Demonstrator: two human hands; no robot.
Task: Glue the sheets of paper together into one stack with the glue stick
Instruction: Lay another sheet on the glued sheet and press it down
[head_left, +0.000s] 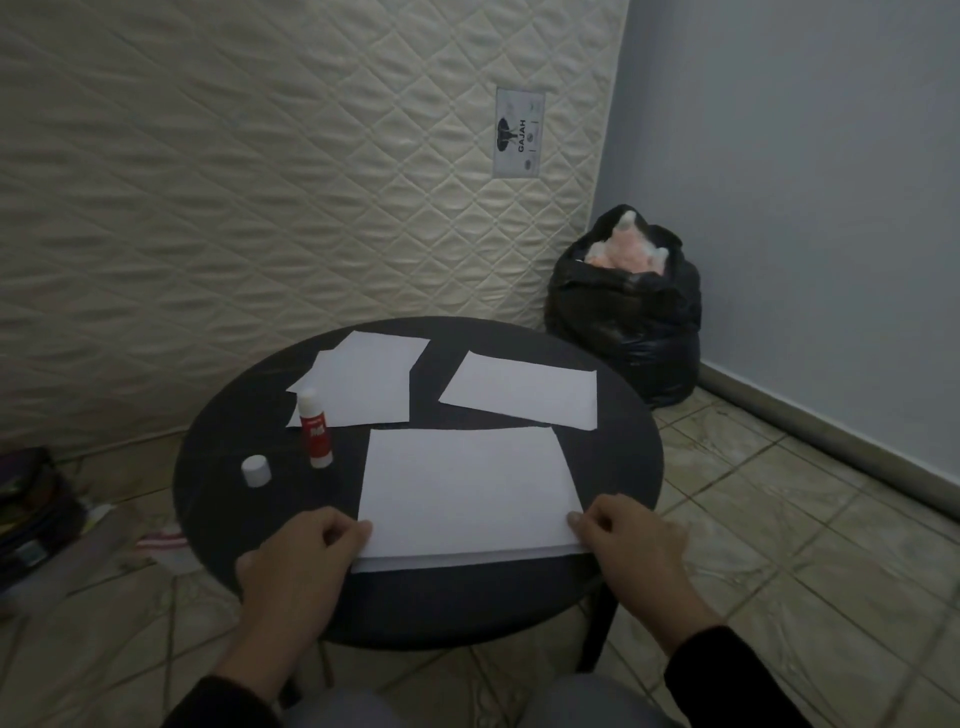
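On the near part of a round black table (218, 467) lies a white rectangular sheet of paper (467, 488), set on top of a second white sheet (467, 561) whose near edge shows as a thin strip just beyond the top sheet's near edge. The left hand (296, 561) has its fingers curled, with the thumb and fingertips pinching the near left corner of the top sheet; the right hand (634, 540) is curled the same way and pinches the near right corner. Left of this sheet, well apart from the left hand, a red and white glue stick (313, 428) stands upright with its cap off, its upper end overlapping the near corner of a small pile of white sheets (363, 384) at the far left of the table. The white round cap (255, 470) stands just left of the glue stick. A single white sheet (522, 389) lies at the far right, apart from the others. Behind the table a cream quilted mattress (260, 182) leans upright, bearing a small label (518, 133). To the right is a pale blue wall (805, 182), and in the corner sits a black plastic bag (626, 312) with something pink showing at its mouth. The floor is beige tile (779, 545), with blurred clutter (41, 519) at the far left.
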